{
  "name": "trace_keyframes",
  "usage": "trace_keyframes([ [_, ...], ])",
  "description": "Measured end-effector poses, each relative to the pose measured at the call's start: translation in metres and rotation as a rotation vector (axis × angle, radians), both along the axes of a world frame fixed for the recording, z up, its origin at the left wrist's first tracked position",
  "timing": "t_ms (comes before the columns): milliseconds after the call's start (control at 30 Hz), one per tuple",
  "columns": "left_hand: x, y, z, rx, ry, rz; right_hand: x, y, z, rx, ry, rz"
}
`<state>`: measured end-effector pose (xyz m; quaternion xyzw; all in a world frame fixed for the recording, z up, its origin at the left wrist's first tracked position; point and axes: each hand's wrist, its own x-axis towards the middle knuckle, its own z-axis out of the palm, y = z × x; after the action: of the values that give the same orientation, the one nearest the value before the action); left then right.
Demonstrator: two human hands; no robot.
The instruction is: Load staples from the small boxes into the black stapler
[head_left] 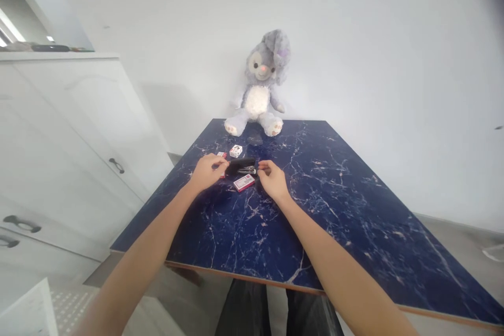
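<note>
From afar I see the stapler (241, 164) over the table (311, 168): left hand (207, 171) pinching one end, right hand (274, 181) curled by the other (clamped or not, I cannot tell).

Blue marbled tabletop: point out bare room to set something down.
The blue marbled tabletop is bare right of the right hand and forearm, and toward the front between both forearms. Crowded: around the left hand, black stapler and small white and red boxes.

Blk stapler (241, 163), poss. part-open, crosswise on dk-blue marbled tbl (334, 178)
</note>
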<state>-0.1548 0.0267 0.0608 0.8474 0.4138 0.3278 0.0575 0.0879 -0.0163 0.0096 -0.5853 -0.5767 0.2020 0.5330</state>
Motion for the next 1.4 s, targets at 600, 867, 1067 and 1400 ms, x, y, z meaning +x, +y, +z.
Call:
trace_keyframes([
  [600, -0.011, 0.013, -0.012, -0.274, 0.113, 0.221, -0.026, -0.016, 0.003, 0.229, -0.352, 0.275],
  [867, -0.012, 0.040, -0.037, -0.136, 0.097, 0.166, -0.028, -0.015, 0.002, 0.173, -0.470, 0.291],
  [1067, -0.004, 0.039, -0.034, -0.149, -0.046, 0.181, -0.027, -0.014, 0.002, 0.167, -0.456, 0.241],
  [1400, 0.048, 0.097, -0.024, -0.549, -0.238, -0.023, -0.016, -0.003, -0.003, -0.030, -0.212, 0.118],
])
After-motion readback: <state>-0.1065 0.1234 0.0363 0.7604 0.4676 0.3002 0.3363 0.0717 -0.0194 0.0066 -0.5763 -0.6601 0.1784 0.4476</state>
